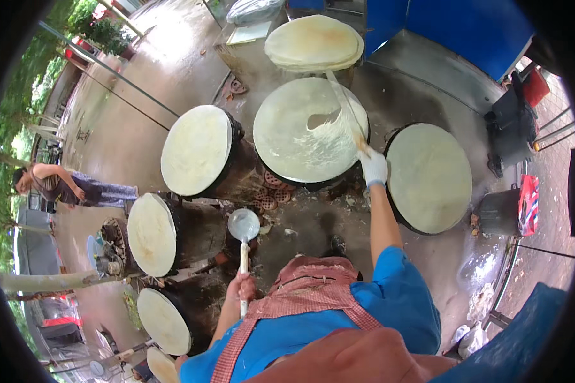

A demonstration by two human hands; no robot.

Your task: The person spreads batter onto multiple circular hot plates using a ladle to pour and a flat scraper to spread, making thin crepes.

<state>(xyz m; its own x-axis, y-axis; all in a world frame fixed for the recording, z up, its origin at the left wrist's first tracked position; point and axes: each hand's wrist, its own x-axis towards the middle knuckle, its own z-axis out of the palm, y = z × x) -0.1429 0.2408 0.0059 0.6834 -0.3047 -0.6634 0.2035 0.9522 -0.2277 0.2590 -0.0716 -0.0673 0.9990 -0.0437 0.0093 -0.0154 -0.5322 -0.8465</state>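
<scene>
Spreading step under way; gloved right hand (pixel 373 166), fingers clamped on the long spreader stick (pixel 345 105), swept wet batter (pixel 319 143) across the centre round griddle (pixel 281 147); left hand (pixel 243 287) gripped the ladle (pixel 243 225), held off the griddle; bare patch (pixel 321 119) wanted covering next.

We see a right hand (pixel 373 167) in a white glove holding a pale wooden stick (pixel 345 105), and a bare left hand (pixel 241 285) closed on the white handle of a silver ladle (pixel 244 225). The shirt (pixel 390 306) is bright blue; the apron (pixel 303 290) is red-and-white check. The far middle round pan (pixel 281 134) carries cream batter, streaked white where it is spread, with a grey bare patch. The right pan (pixel 429 177) and the left pans (pixel 195 149) are even pale cream over black drums. The far stack of sheets (pixel 313 43) is pale yellow. The floor (pixel 166 70) is wet grey-brown, the far wall panel (pixel 473 29) deep blue.
</scene>
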